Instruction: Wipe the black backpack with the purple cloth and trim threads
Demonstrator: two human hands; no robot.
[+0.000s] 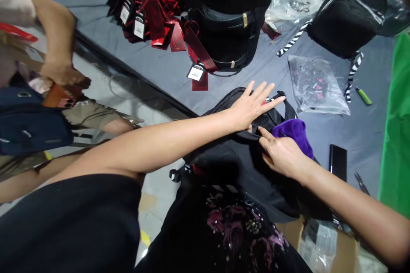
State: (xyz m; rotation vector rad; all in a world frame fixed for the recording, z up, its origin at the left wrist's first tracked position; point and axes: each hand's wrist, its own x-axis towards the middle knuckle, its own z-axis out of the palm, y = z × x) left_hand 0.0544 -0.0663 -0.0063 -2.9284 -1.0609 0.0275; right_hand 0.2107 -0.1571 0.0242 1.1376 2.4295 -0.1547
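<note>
A black backpack (221, 155) lies against my body at the table's edge, its top turned away from me. My left hand (251, 108) is over its upper part, fingers stretched out and spread, the thumb tip low against the bag's fabric. Close beside it, my right hand (283, 153) has its fingers curled at the edge of the bag's opening, with the index finger along the seam. A purple cloth piece (293, 132) sticks up just behind my right hand. What lies inside the bag is hidden.
On the grey-covered table are another black backpack (221, 21), a pile of red-corded tags (144, 13), a black pouch with striped straps (347, 21), a plastic-wrapped packet (317, 85), a green lighter (363, 96) and a black phone (338, 162). At left a person holds an orange phone (57, 96).
</note>
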